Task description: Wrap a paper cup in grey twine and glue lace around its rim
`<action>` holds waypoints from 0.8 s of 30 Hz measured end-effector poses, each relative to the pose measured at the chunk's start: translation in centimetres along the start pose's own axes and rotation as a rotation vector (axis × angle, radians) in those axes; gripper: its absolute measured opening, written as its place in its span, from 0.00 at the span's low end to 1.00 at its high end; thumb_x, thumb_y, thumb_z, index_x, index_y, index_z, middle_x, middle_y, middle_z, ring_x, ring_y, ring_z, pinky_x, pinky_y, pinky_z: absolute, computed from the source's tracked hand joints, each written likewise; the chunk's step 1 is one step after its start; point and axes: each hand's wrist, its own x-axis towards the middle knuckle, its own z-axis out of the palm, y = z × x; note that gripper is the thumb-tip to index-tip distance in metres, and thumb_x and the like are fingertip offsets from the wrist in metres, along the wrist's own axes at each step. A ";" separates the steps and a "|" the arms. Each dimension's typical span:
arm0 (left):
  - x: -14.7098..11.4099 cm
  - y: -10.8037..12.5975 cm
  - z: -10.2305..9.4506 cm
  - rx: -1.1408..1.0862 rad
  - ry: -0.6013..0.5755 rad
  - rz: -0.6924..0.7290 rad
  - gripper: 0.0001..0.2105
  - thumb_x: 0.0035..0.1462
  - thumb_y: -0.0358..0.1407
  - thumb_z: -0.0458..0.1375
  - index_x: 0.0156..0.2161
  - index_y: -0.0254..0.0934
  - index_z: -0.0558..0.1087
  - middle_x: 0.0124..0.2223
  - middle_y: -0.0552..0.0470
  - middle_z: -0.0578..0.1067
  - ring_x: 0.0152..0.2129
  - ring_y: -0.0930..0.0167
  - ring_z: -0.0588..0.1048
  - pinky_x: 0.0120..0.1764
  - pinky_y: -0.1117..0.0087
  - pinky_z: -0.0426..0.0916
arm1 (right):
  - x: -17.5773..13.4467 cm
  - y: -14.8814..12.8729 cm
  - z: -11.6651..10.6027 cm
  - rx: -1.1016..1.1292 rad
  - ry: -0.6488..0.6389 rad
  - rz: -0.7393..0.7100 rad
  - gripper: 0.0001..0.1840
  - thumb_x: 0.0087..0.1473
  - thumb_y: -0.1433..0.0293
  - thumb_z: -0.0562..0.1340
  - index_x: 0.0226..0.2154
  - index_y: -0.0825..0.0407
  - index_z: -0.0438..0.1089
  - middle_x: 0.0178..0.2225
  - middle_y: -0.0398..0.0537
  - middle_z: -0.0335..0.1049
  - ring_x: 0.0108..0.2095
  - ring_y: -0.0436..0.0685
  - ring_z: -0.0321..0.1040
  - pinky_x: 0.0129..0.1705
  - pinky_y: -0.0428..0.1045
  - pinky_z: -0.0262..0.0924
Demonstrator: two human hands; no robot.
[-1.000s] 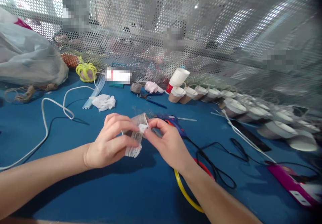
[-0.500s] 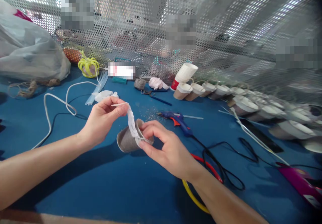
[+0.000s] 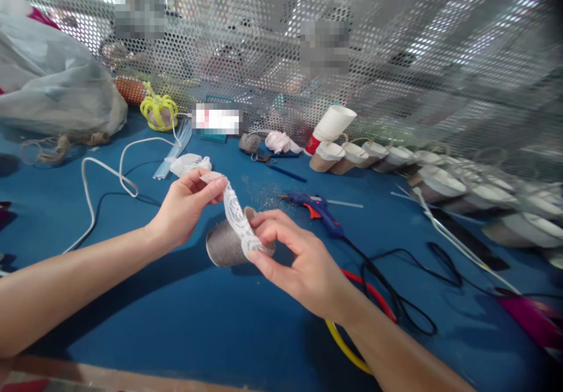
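Observation:
A grey twine-wrapped cup [image 3: 226, 244] lies on its side above the blue tabletop, its mouth toward the right. Across its rim runs a strip of white lace ribbon [image 3: 236, 210]. My left hand [image 3: 185, 201] pinches the ribbon's free end, up and left of the cup. My right hand [image 3: 292, 254] grips the cup's rim, thumb outside and fingers at the mouth, pressing the lace there. Part of the rim is hidden behind those fingers. Beyond my right hand a blue glue gun [image 3: 319, 207] with an orange trigger rests on the table.
Finished-looking cups with pale liners [image 3: 440, 183] line the right side. White paper cups [image 3: 333, 125] stack at the back, near a twine ball [image 3: 250, 143] and scissors [image 3: 268, 158]. Glue sticks [image 3: 173, 154] and a white cable [image 3: 90, 204] lie left; a black cord [image 3: 387, 292] crosses right.
The lace strip has turned so its patterned face shows and lies flatter against the cup's rim. Both hands keep their holds. The whole view has shifted slightly.

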 end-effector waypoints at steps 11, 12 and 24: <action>-0.1 -0.3 0.0 -0.031 -0.007 -0.056 0.06 0.43 0.31 0.64 0.24 0.33 0.69 0.21 0.58 0.70 0.20 0.80 0.66 0.27 0.77 0.62 | -0.2 -0.2 0.1 0.008 -0.022 -0.071 0.09 0.49 0.73 0.60 0.24 0.50 0.59 0.35 0.48 0.66 0.42 0.55 0.65 0.46 0.53 0.61; -0.2 -0.4 0.0 -0.032 -0.010 -0.065 0.07 0.43 0.31 0.64 0.23 0.33 0.69 0.21 0.58 0.70 0.20 0.80 0.66 0.27 0.77 0.62 | -0.2 -0.2 0.1 0.009 -0.025 -0.082 0.09 0.49 0.74 0.60 0.24 0.50 0.59 0.35 0.48 0.66 0.42 0.55 0.65 0.46 0.53 0.61; -0.4 -0.6 0.2 -0.001 -0.029 -0.154 0.07 0.42 0.31 0.64 0.24 0.32 0.69 0.19 0.59 0.70 0.18 0.81 0.66 0.25 0.77 0.59 | -0.2 -0.3 0.4 -0.005 -0.050 -0.190 0.09 0.50 0.75 0.60 0.25 0.50 0.58 0.31 0.47 0.66 0.42 0.56 0.64 0.44 0.54 0.62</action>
